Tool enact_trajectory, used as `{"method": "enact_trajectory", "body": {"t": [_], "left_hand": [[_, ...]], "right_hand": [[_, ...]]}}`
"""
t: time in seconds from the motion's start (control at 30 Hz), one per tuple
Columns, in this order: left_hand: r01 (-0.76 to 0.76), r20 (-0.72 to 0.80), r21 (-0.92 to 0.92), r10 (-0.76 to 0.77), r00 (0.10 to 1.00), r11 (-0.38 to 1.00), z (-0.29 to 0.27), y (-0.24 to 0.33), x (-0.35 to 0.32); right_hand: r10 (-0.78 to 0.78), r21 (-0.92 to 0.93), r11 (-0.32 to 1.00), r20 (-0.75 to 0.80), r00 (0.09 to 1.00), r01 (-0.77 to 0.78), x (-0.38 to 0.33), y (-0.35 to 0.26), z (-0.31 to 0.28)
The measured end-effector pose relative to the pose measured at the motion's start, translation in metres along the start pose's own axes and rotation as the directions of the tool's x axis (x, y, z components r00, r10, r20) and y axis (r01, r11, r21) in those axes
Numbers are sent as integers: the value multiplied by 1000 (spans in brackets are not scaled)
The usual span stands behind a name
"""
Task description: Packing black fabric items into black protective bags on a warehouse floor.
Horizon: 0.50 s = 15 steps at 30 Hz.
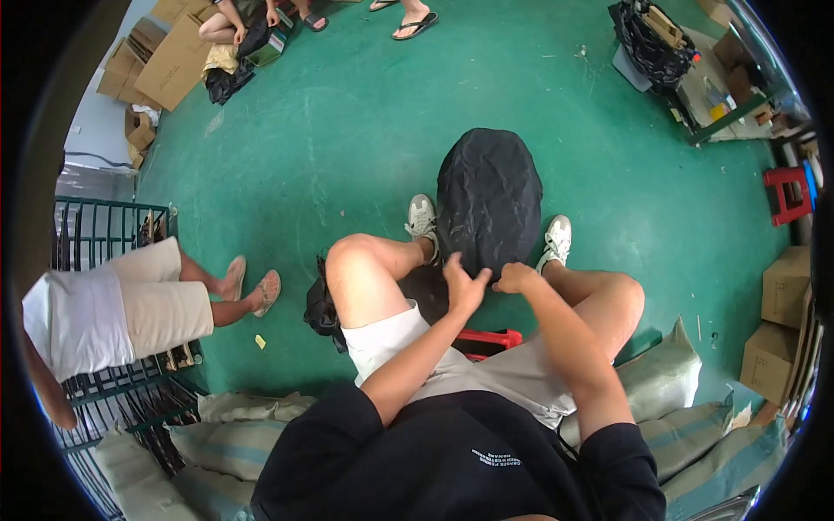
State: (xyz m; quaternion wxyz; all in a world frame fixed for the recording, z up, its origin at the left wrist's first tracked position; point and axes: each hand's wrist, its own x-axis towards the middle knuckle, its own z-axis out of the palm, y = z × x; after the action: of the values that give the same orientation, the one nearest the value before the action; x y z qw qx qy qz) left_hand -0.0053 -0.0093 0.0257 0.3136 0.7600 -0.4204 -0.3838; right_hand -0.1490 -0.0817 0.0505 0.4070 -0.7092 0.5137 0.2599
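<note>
Bag, black, wrinkled and rounded, sits on the green floor between the seated person's two pale shoes. Both hands are at its near end, close to each other. The left hand is partly open, thumb apart from the fingers, at the bag's edge; I cannot tell whether it has hold of any cloth. The right hand has its fingers curled in at the same edge, and whether cloth is pinched there I cannot tell either. A red stool shows between the thighs, and a black bundle lies beside the left leg. Pale sacks lie behind, another person is off to the left, and cartons are stacked at the right.
</note>
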Motion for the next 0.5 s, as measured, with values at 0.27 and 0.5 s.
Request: {"method": "enact_trajectory", "body": {"t": [0.27,0.5], "left_hand": [[-752,-425,233,760,492,616,-227,111,-62],[180,-394,417,-2,919,891,-219,-190,-19]], "right_hand": [[-349,-12,936,101,932,352,-83,-29,-77],[-440,116,877,-192,877,466,-63,-60,-91]]}}
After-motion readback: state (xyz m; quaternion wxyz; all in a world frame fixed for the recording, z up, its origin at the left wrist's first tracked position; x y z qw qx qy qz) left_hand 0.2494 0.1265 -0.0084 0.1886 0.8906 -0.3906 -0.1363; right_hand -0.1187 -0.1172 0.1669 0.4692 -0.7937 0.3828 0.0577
